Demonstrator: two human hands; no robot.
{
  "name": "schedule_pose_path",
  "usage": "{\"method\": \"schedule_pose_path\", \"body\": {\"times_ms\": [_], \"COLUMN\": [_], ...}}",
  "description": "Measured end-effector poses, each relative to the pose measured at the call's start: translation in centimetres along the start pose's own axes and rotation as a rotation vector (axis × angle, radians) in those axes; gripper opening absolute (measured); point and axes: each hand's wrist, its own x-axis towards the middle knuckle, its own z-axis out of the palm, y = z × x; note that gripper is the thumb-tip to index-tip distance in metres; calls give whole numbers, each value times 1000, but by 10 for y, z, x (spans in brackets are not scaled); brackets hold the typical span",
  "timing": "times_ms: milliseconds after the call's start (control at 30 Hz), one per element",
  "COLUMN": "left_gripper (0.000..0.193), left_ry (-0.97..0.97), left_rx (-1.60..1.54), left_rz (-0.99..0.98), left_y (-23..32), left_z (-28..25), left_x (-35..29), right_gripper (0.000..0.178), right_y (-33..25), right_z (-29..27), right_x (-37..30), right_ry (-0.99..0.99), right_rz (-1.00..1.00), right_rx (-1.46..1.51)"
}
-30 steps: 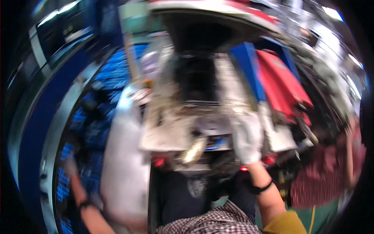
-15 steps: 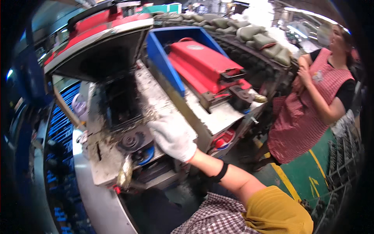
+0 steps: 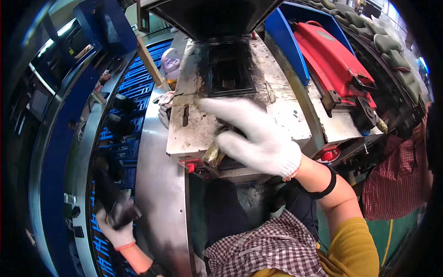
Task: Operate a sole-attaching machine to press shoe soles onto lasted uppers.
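My left hand (image 3: 114,231), in a white knit glove, is closed around a dark, elongated piece (image 3: 119,207) at the lower left, over the blue-barred rack. The piece is smeared by motion, so its kind is unclear. My right hand (image 3: 258,136), gloved too, reaches over the front of a worn, pale machine (image 3: 288,122), fingers stretched leftward and thumb apart. Nothing shows in it. Below its thumb sticks out a tape-wrapped handle (image 3: 213,156); the hand hides the mechanism behind that. Farther back lies the machine's square dark recess (image 3: 230,78), under a raised dark lid (image 3: 212,18).
To the right stands a second machine with a lowered red cover (image 3: 330,60) and blue side guards (image 3: 287,44). A rack with blue bars (image 3: 143,76) runs along the left beside a metal ledge (image 3: 159,184). A person in a checked apron (image 3: 392,184) stands at the far right.
The view has swung left, bringing my left hand and the dark piece into sight. My right hand has shifted from beside the machine's mechanism to across it, its fingers now pointing left.
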Motion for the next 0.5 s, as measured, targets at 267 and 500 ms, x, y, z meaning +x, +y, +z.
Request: {"method": "schedule_pose_path", "body": {"times_ms": [267, 500], "left_gripper": [56, 63], "left_ry": [-562, -674], "left_rx": [-225, 453], "left_rz": [-270, 196], "left_y": [-82, -111], "left_z": [249, 338], "left_x": [6, 78], "right_gripper": [105, 76], "right_y": [13, 91], "right_z": [32, -32], "right_x": [55, 105], "right_ry": [-308, 144], "right_rz": [455, 829], "right_rx": [567, 884]}}
